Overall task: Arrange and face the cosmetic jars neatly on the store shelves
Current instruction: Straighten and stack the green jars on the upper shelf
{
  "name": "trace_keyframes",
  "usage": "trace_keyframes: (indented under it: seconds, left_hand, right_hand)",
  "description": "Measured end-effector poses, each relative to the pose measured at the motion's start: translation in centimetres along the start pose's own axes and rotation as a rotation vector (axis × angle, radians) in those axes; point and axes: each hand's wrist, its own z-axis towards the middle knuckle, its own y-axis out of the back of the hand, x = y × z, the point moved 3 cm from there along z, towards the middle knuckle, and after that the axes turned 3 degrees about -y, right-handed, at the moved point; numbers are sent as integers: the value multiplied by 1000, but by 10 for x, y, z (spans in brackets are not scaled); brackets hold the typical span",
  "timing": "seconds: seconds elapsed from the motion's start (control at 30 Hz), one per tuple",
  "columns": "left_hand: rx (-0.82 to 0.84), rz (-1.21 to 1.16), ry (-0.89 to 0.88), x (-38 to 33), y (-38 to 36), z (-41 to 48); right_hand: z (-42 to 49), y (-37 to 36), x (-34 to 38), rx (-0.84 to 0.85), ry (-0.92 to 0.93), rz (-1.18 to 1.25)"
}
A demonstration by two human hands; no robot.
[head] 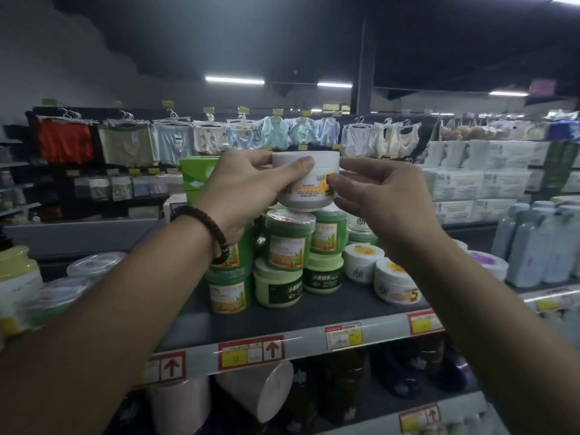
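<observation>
Both hands hold one white jar up at the middle of the view, above a stack of green jars on the dark shelf; whether its base touches the topmost green lid cannot be told. The left hand grips the jar from its left side, the thumb curled across the front below the lid, the other fingers wrapped behind; a dark beaded bracelet sits on that wrist. The right hand pinches the jar's right edge, thumb tip on the orange-and-yellow label, which faces the camera. The green jars stand two high, labels mostly forward; just to their right, low white jars with orange tops sit on the same shelf, one tipped so its lid shows. Red-bordered price tags line the shelf's front rail; pale bottles stand at the far right. A green box shows behind the left hand; garments hang on hangers along the far wall.
</observation>
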Motion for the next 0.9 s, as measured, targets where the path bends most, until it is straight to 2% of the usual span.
trace_keyframes:
  seconds: [0.37,0.53,0.9]
  left_hand:
    - [132,-29,-25,10,-31,-25]
    - [173,-54,-6,21,-56,-30]
    - [140,-7,0,51,-125,-17]
  right_hand:
    - [-36,47,1,-90,-34,-44]
    - [-35,71,-14,-73,-81,-20]
    - [-6,138,-52,-22,-93,-29]
